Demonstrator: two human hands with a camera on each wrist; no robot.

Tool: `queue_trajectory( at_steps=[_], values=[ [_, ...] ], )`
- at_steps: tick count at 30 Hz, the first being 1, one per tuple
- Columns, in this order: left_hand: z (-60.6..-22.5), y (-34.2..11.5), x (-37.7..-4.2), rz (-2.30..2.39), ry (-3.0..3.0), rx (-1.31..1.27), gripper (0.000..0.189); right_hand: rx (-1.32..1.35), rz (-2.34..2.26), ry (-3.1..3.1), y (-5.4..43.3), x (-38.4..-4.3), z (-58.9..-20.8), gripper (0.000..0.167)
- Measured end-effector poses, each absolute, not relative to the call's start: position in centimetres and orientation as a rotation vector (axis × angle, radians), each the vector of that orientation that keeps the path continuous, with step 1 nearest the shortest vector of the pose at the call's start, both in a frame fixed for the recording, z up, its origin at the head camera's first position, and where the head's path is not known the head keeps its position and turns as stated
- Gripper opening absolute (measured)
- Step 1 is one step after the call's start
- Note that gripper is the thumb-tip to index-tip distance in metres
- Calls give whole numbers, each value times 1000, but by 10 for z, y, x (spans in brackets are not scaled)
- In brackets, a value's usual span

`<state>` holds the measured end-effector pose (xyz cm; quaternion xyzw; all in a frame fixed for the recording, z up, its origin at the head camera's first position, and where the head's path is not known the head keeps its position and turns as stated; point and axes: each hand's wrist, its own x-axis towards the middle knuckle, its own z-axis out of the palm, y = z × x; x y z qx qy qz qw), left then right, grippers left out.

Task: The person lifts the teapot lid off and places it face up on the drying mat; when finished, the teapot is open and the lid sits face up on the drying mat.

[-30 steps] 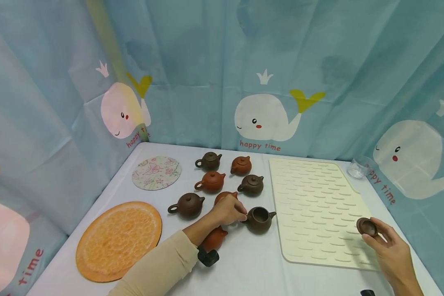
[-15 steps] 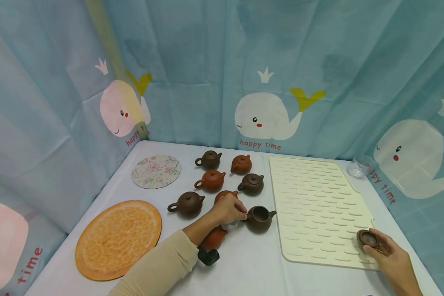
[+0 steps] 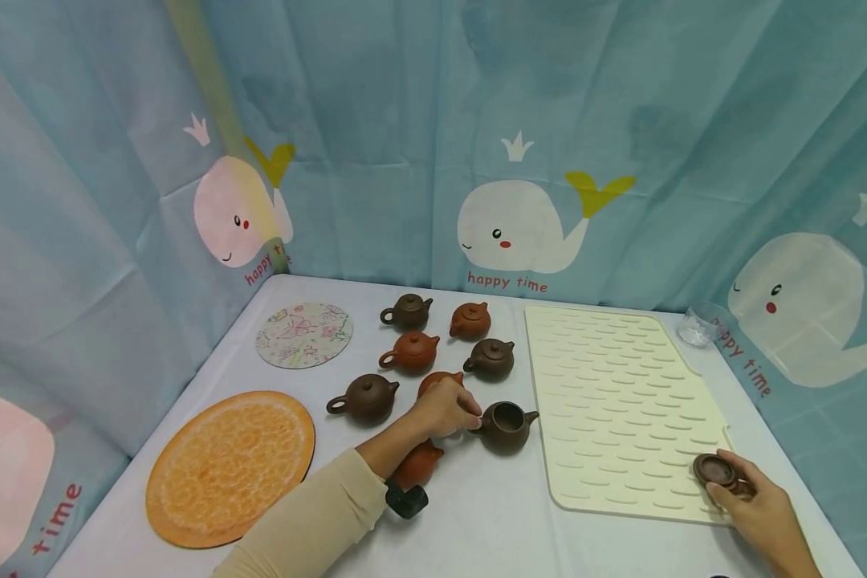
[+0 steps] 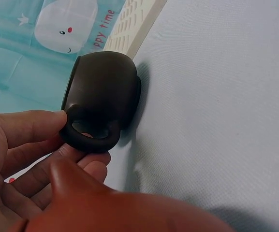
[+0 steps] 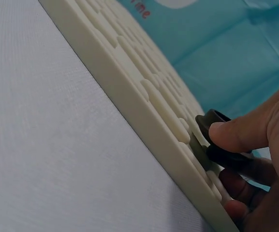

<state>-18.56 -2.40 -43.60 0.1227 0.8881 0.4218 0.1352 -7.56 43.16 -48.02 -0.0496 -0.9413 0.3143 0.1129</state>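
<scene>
My left hand (image 3: 444,411) pinches the handle of a dark brown teapot (image 3: 506,437) that stands without a lid, its round mouth facing up. In the left wrist view the thumb lies at the top of the handle (image 4: 91,144), with other fingers beneath it. On the right, my right hand (image 3: 762,510) holds a dark brown teapot lid (image 3: 715,471), hollow underside up, low over the near right corner of the cream ridged mat (image 3: 621,401). The right wrist view shows the thumb on the lid's edge; my fingers hide part of it.
A reddish teapot (image 3: 441,381) is partly behind my left hand, another reddish teapot (image 3: 421,466) beside the forearm. Several more teapots stand farther back. An orange round mat (image 3: 231,470) and a floral round mat (image 3: 306,335) lie left; a clear cup (image 3: 699,327) stands back right.
My right hand has lowered the lid toward the mat and moved slightly nearer to me. The left hand and the teapot it grips have stayed in place.
</scene>
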Motion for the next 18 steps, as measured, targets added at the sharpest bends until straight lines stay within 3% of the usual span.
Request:
queue_trajectory(
  at_steps=[10,18],
  values=[
    [-438,-25,-187,1234,2562,351,9,-299,798,-2851,425,-84,-479,61],
    [-433,-27,-188,1251,2549,373,9,-214,867,-2842,430,-81,-476,67]
  ],
)
